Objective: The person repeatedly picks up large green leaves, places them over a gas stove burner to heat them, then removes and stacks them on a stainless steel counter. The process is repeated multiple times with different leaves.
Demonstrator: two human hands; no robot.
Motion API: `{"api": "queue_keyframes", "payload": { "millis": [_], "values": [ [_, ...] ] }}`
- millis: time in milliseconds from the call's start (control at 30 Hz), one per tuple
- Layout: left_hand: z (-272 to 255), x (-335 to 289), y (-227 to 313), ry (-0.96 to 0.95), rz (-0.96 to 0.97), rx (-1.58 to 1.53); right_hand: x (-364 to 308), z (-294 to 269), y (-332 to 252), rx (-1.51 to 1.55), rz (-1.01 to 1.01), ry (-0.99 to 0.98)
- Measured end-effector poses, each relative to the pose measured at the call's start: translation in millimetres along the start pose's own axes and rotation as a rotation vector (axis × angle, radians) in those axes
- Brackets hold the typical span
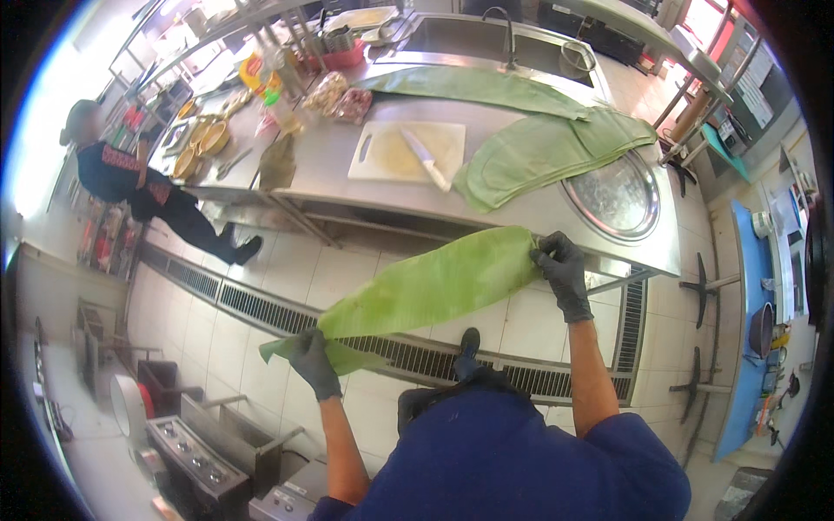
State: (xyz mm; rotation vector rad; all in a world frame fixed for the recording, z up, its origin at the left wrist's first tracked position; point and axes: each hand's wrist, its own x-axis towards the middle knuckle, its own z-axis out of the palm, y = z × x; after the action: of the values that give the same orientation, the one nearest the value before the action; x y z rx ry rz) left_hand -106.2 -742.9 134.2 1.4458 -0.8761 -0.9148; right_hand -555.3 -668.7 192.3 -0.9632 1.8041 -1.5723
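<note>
A long green banana leaf (434, 282) is stretched between my two gloved hands, above the floor and in front of the steel table. My left hand (313, 365), in a dark glove, is closed on its near left end, where part of the leaf folds down below the fingers. At the far right end my right hand (563, 271), gloved too, pinches the leaf's edge. More banana leaves (556, 148) lie stacked on the table. A knife (424, 158) with a pale handle rests on a white cutting board (382, 152).
A round metal tray (615, 198) sits at the right of the steel table (313, 165). Bagged food (352, 104), bottles and bowls (213, 137) stand to the left. Behind is a sink (452, 39). Another person (130, 182) stands at far left. Floor grates (261, 306) cross the tiles.
</note>
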Motion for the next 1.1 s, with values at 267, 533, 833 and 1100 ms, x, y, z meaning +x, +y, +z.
{"api": "queue_keyframes", "payload": {
  "millis": [267,533,833,1100],
  "values": [
    [157,117,105,-0.101,0.248,-0.111,137,7,-40,0.191,-0.045,0.091],
    [285,259,166,-0.324,0.340,-0.195,295,28,-61,0.123,-0.143,0.170],
    [502,409,175,-0.805,0.517,0.173,445,14,-39,-0.057,-0.127,0.430],
    [563,388,41,-0.761,0.430,0.350,511,-49,63,-0.209,0.039,0.450]
  ]
}}
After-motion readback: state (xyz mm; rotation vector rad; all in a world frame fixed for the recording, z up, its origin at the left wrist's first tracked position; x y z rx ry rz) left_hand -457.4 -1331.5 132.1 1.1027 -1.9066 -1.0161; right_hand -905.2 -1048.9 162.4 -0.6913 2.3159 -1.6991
